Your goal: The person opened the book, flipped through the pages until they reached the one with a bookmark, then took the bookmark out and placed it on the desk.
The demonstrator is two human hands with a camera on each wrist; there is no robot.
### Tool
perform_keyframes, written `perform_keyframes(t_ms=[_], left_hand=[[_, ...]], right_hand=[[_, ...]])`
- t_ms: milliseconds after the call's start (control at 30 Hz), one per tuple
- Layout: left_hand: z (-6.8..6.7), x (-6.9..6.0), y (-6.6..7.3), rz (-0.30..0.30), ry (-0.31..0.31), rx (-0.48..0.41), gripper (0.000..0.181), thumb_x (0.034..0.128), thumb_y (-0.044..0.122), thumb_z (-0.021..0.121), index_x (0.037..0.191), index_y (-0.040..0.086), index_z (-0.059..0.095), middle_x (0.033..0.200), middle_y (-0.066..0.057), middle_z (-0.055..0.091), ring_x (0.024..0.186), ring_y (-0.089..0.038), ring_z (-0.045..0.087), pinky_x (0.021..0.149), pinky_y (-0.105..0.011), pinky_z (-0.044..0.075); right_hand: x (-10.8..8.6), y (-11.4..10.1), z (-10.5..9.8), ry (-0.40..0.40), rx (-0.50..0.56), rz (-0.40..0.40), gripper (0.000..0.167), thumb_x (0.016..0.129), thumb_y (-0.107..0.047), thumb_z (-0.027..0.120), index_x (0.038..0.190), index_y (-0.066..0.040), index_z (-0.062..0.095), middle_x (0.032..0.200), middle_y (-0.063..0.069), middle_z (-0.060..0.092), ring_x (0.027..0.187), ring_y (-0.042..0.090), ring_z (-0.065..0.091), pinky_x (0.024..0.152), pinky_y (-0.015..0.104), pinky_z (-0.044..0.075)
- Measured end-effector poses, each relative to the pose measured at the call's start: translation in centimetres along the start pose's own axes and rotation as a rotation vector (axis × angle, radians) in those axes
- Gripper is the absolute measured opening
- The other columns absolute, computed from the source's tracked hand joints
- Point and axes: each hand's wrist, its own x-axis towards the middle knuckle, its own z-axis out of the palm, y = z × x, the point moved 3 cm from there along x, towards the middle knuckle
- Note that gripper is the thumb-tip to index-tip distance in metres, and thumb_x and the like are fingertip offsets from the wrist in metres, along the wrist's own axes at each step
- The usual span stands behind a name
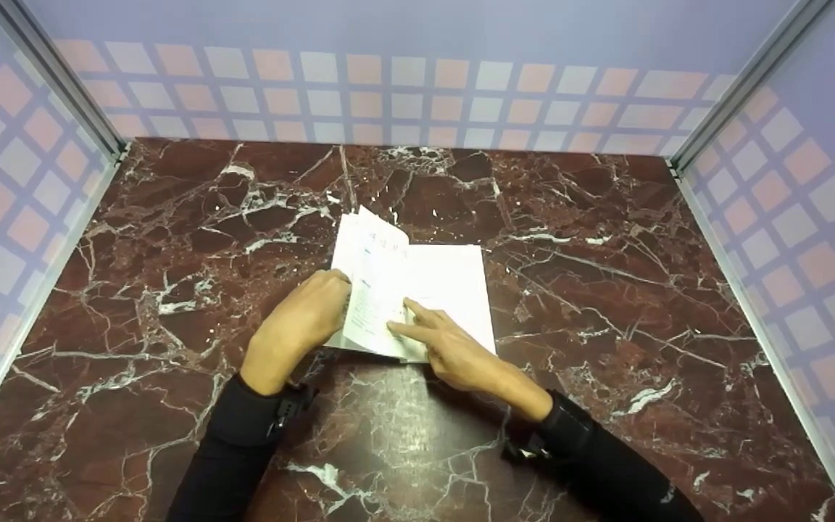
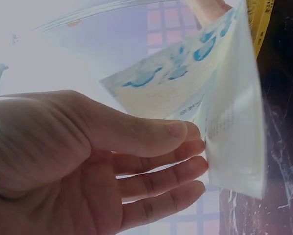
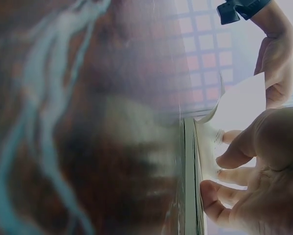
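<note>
An open book point(image 1: 454, 290) with white printed pages lies on the dark red marbled table. Several of its left-hand pages point(image 1: 377, 286) stand raised and curved. At the book's left edge my left hand point(image 1: 305, 315) pinches pages between thumb and index finger; in the left wrist view the other fingers of the left hand point(image 2: 122, 161) lie just below, by the page edge. Blue drawings mark one lifted page point(image 2: 175, 68). My right hand point(image 1: 454, 348) rests on the book near the centre fold with fingers extended; the right wrist view shows those fingertips point(image 3: 210, 188) touching the paper.
The marbled table point(image 1: 606, 290) extends around the book. Panels with pink and white squares point(image 1: 410, 94) border the back, left and right. A yellow strip with dark markings point(image 2: 263, 29) shows beside the pages in the left wrist view.
</note>
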Motion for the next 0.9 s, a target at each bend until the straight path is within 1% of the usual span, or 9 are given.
perform_keyframes(t_ms=[67,167,300,400,467,567,700,800,900], left_hand=[[-0.3,-0.2,-0.1,-0.010,-0.002,0.016,0.012,0.0950,-0.001,0.063,0.093,-0.006,0.074,0.104,-0.023,0.068,0.098,-0.039,0.066,0.090,-0.050,0.058],[-1.0,-0.7,-0.2,-0.044,-0.014,-0.003,0.012,0.0963,0.001,0.064,0.095,-0.007,0.073,0.105,-0.023,0.068,0.095,-0.038,0.067,0.089,-0.050,0.058],[-2.1,-1.7,0.1,-0.099,0.012,-0.026,0.016,0.0971,-0.003,0.061,0.108,-0.009,0.071,0.118,-0.026,0.065,0.110,-0.041,0.063,0.099,-0.052,0.054],[-2.5,-2.2,0.9,-0.082,0.074,-0.004,0.026,0.0953,-0.006,0.062,0.120,-0.010,0.067,0.129,-0.028,0.061,0.121,-0.043,0.058,0.107,-0.054,0.049],[-2.5,-2.2,1.8,-0.032,0.114,0.022,0.034,0.0937,-0.004,0.067,0.127,-0.008,0.065,0.135,-0.027,0.059,0.126,-0.042,0.056,0.110,-0.052,0.047],[-1.8,-1.8,3.1,0.067,0.152,0.071,0.042,0.0927,-0.001,0.070,0.134,-0.003,0.062,0.142,-0.024,0.055,0.134,-0.039,0.051,0.116,-0.051,0.041],[-0.2,-0.8,4.2,0.153,0.129,0.118,0.052,0.0937,0.008,0.072,0.142,0.001,0.057,0.155,-0.021,0.046,0.146,-0.038,0.038,0.122,-0.054,0.029],[1.2,-0.1,4.3,0.171,0.069,0.132,0.059,0.0935,0.014,0.075,0.147,0.001,0.052,0.159,-0.022,0.040,0.150,-0.041,0.031,0.122,-0.057,0.027],[2.4,0.2,4.0,0.142,-0.016,0.140,0.066,0.0927,0.022,0.077,0.149,0.000,0.050,0.161,-0.024,0.036,0.151,-0.044,0.026,0.121,-0.060,0.028]], right_hand=[[0.0,0.0,0.1,-0.009,-0.026,0.003,0.067,0.090,0.014,0.049,0.150,-0.014,0.054,0.167,0.018,0.026,0.140,0.034,0.044,0.119,0.047,0.037],[0.0,0.0,0.2,-0.012,-0.062,-0.003,0.066,0.092,0.013,0.048,0.151,-0.015,0.053,0.167,0.018,0.026,0.140,0.034,0.044,0.119,0.047,0.037],[-0.1,0.0,0.2,-0.022,-0.099,-0.011,0.065,0.093,0.011,0.050,0.152,-0.016,0.051,0.167,0.020,0.025,0.142,0.036,0.042,0.119,0.048,0.036],[-0.1,0.0,0.2,-0.020,-0.119,-0.024,0.065,0.093,0.010,0.052,0.152,-0.015,0.051,0.167,0.021,0.024,0.141,0.037,0.043,0.118,0.050,0.037],[-0.1,-0.1,0.2,-0.014,-0.133,-0.036,0.063,0.093,0.009,0.054,0.152,-0.014,0.051,0.166,0.022,0.025,0.139,0.038,0.044,0.117,0.050,0.038],[-0.1,0.0,0.3,-0.011,-0.148,-0.047,0.062,0.094,0.006,0.057,0.152,-0.014,0.051,0.166,0.022,0.026,0.138,0.038,0.045,0.116,0.050,0.040],[-0.1,0.0,0.4,-0.018,-0.160,-0.050,0.064,0.094,0.004,0.058,0.154,-0.016,0.049,0.166,0.022,0.025,0.137,0.038,0.046,0.114,0.052,0.042],[0.0,0.0,0.3,-0.021,-0.168,-0.053,0.064,0.094,0.003,0.059,0.154,-0.016,0.049,0.166,0.023,0.025,0.138,0.039,0.045,0.114,0.054,0.042],[0.0,0.1,0.2,-0.024,-0.163,-0.045,0.065,0.094,0.003,0.059,0.154,-0.017,0.049,0.167,0.022,0.023,0.140,0.039,0.044,0.114,0.055,0.041]])
